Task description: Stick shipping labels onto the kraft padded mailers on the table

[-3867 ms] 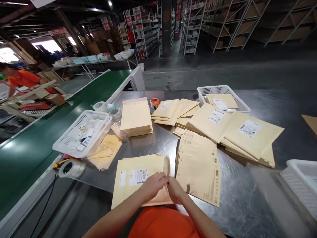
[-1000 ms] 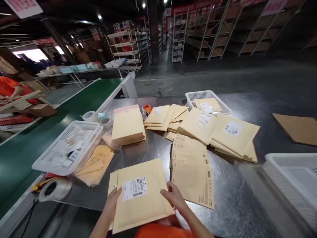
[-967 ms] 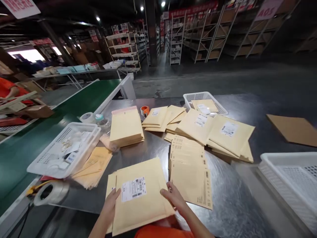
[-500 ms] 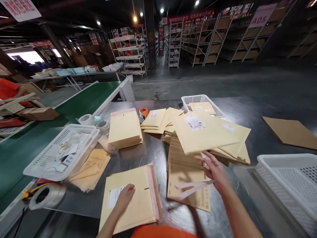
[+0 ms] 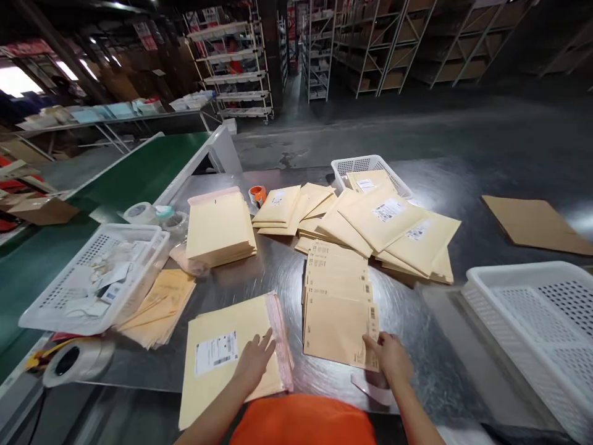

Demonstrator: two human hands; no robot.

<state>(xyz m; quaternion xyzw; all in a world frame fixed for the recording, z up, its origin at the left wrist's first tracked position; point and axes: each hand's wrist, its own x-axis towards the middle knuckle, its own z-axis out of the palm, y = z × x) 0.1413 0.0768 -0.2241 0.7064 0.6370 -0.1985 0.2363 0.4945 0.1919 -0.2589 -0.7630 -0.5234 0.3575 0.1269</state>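
Observation:
My left hand (image 5: 254, 362) lies flat, fingers spread, on a yellow padded mailer (image 5: 222, 355) with a white label, its pink open flap to the right, at the table's near edge. My right hand (image 5: 389, 355) touches the near right corner of a fanned stack of flat kraft envelopes (image 5: 338, 296); a white strip (image 5: 370, 390) lies just below that hand, and whether the fingers pinch it is unclear. Beyond the stack lies a heap of labelled mailers (image 5: 393, 232), the top one freshly landed.
A white basket of small items (image 5: 88, 278) and a tape roll (image 5: 76, 358) sit at left beside the green conveyor (image 5: 115, 185). A stack of blank mailers (image 5: 220, 225), an orange tape roll (image 5: 256, 195), a far basket (image 5: 365, 167) and a white crate (image 5: 532, 321) at right.
The sealed mailer went from both hands onto the far heap. My right hand came back to the kraft stack's corner; my left hand settled on the mailer underneath.

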